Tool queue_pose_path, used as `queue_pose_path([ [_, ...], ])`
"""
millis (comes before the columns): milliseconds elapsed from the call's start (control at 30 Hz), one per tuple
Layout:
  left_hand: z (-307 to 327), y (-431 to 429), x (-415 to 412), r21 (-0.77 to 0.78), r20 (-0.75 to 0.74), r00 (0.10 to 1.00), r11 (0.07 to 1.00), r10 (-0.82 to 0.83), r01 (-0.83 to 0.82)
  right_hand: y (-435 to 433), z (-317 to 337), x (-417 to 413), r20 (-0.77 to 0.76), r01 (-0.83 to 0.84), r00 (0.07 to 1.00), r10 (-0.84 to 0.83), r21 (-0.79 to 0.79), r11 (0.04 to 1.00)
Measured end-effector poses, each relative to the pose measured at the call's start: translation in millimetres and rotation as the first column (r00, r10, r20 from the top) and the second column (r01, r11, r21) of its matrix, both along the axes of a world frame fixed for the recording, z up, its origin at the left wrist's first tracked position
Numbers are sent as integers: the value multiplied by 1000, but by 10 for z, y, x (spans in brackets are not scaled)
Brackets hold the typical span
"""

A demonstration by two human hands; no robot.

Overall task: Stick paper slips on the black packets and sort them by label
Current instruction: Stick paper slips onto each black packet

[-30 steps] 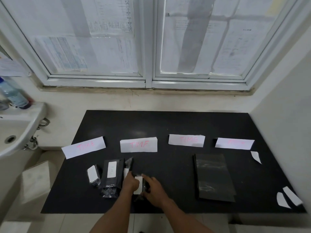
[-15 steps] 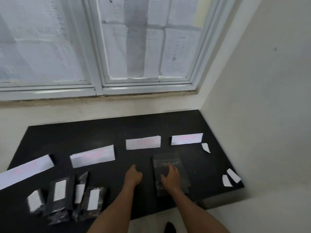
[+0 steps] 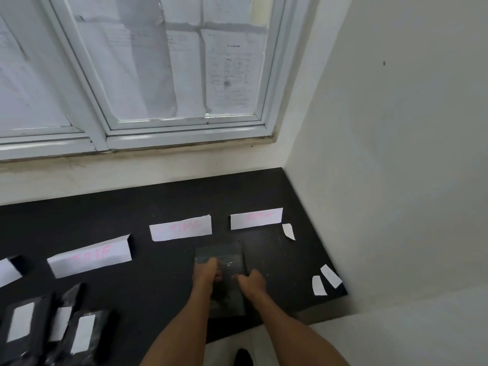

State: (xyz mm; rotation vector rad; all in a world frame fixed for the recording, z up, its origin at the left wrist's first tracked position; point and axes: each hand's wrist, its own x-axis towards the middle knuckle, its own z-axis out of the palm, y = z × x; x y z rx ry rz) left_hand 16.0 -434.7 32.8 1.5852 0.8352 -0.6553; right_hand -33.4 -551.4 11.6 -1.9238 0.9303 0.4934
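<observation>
A stack of unlabelled black packets (image 3: 223, 256) lies on the black table (image 3: 163, 196) below the third label strip. My left hand (image 3: 207, 272) has its fingers curled onto the stack's left side, and my right hand (image 3: 250, 282) is curled at its right edge. Whether either hand truly grips a packet is unclear. Three black packets with white slips (image 3: 84, 332) lie at the lower left. Loose white paper slips (image 3: 326, 280) sit near the table's right corner, and one more slip (image 3: 288, 231) lies by the far-right label.
White label strips with pink writing lie in a row: one (image 3: 91, 256) at left, one (image 3: 181, 227) in the middle, one (image 3: 256, 218) at right. A wall closes the table's right side, and a window sits behind it. The front edge runs just below my hands.
My hands left the labelled packet at the left and moved right to the plain stack. The left hand has now joined the right on the stack. The view swung right.
</observation>
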Motion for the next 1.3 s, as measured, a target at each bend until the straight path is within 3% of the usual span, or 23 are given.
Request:
queue_pose_path([
  [67,-51,-160,25,188,-48,998,981,-37,45,-40,-3,37,-10,27,1000,-26,94,995],
  [133,-50,-207,-8,440,-124,989,888,-84,130,-49,19,87,-28,37,999,-32,175,984],
  [200,-75,-150,-38,508,-167,985,853,-41,121,-78,18,150,-39,71,997,-64,221,973],
  [300,-224,35,-56,438,-199,978,898,62,32,-82,-32,216,-23,40,999,-36,221,974],
  [467,-333,186,-90,321,-165,986,946,18,37,-6,-119,195,-37,10,999,-2,221,975],
  [567,-283,158,-31,179,-68,997,984,19,-7,-102,-90,203,-45,79,997,-70,242,967],
  [767,-38,-221,306,88,112,986,989,-125,116,-525,3,355,102,220,962,-252,253,942],
  [933,41,-654,493,64,312,946,996,-84,67,-1033,111,556,271,300,908,-320,113,947],
  [1000,66,-810,553,8,326,945,1000,-20,19,-1283,101,585,301,267,922,-244,-36,963],
  [1067,65,-928,645,-45,313,948,998,51,-38,-1523,54,580,251,103,967,-33,-274,956],
  [1133,41,-1023,753,-88,292,951,993,106,-84,-1699,-28,585,145,-66,980,137,-414,908],
  [1300,8,-1141,1017,-123,275,950,986,146,-115,-1889,-220,669,13,-216,967,255,-496,841],
])
